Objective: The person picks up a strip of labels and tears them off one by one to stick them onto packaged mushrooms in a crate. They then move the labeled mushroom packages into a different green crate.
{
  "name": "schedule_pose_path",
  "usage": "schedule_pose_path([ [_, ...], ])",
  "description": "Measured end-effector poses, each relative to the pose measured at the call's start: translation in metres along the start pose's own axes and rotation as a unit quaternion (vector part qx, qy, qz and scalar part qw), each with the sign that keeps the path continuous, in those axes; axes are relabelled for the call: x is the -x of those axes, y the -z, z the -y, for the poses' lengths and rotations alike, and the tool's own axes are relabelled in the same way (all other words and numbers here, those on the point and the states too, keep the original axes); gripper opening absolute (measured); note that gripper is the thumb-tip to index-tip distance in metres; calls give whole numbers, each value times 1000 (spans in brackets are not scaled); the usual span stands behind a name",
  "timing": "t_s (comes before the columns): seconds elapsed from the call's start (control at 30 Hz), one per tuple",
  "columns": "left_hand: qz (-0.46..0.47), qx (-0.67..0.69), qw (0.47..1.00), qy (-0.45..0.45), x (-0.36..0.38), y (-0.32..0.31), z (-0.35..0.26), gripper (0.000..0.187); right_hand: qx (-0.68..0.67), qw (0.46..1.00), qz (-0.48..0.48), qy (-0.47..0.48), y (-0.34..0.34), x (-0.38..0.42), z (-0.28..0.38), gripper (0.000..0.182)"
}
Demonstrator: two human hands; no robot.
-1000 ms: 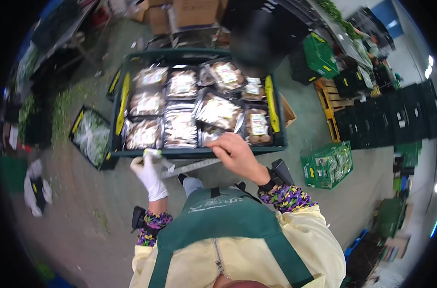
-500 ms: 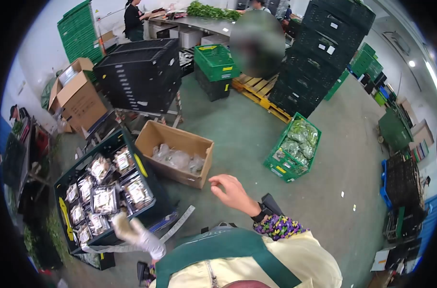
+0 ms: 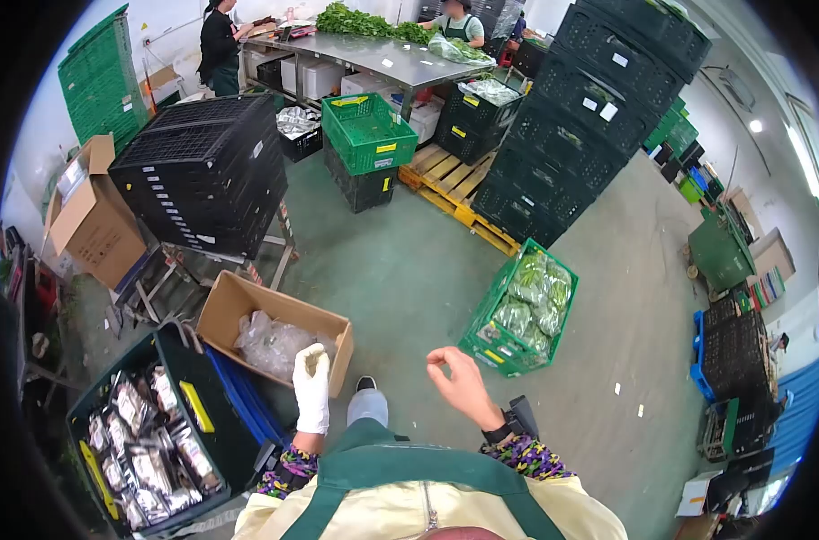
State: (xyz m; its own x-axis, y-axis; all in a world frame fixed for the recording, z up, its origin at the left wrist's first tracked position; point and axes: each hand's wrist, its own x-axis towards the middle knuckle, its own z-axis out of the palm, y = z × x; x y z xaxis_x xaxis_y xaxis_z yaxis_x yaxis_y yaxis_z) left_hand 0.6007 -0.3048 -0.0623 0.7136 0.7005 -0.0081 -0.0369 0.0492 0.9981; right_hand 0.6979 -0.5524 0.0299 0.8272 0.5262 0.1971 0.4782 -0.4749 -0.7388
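Observation:
My left hand [image 3: 312, 389], in a white glove, is raised in front of the right end of an open cardboard box [image 3: 336, 367] with crumpled clear plastic bags [image 3: 273, 344] inside. Its fingers curl loosely, and I see nothing in them. My bare right hand [image 3: 463, 385] hovers over the floor with loosely bent fingers, the thumb apart, also holding nothing. Just beyond it stands a green crate [image 3: 492, 353] of bagged leafy greens [image 3: 534, 304]. At lower left, a dark crate [image 3: 198, 387] with yellow handles holds several packed trays [image 3: 153, 463] with labels.
A tall stack of black crates [image 3: 562, 135] stands by a wooden pallet [image 3: 450, 191]. Green crates [image 3: 369, 135] and stacked black trays [image 3: 202, 171] are ahead. Two people work at a metal table [image 3: 364, 49] with greens. A shoe [image 3: 365, 383] shows below me.
My left hand has moved from beside the packed trays to the right, near the cardboard box. The view has shifted, bringing the green crate nearer to my right hand.

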Motion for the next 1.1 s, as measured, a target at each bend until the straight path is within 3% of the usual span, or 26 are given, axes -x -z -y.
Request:
schedule_pose_path([
  [0.13,12,11,1000,15,-87,-33,4,19,20,998,-3,-52,19,-75,-36,17],
  [0.27,-7,-18,1000,-13,-185,-78,-12,18,31,998,-36,-47,39,-152,-66,14],
  [0.57,87,38,995,9,-355,-255,-26,17,64,984,-113,-124,92,-305,-199,11],
  [0.7,57,29,998,12,-419,-317,-20,18,60,991,-92,-80,129,-415,-247,12],
  [0.73,50,23,998,18,-453,-338,-24,18,62,994,-81,-47,139,-474,-264,12],
  [0.83,50,16,998,27,-503,-355,-34,18,52,997,-62,-20,135,-563,-281,11],
  [0.9,-3,6,1000,26,-537,-360,-41,18,21,999,-38,19,123,-623,-286,10],
  [1.1,-77,-31,995,58,-663,-343,7,18,8,997,12,80,72,-786,-307,11],
])
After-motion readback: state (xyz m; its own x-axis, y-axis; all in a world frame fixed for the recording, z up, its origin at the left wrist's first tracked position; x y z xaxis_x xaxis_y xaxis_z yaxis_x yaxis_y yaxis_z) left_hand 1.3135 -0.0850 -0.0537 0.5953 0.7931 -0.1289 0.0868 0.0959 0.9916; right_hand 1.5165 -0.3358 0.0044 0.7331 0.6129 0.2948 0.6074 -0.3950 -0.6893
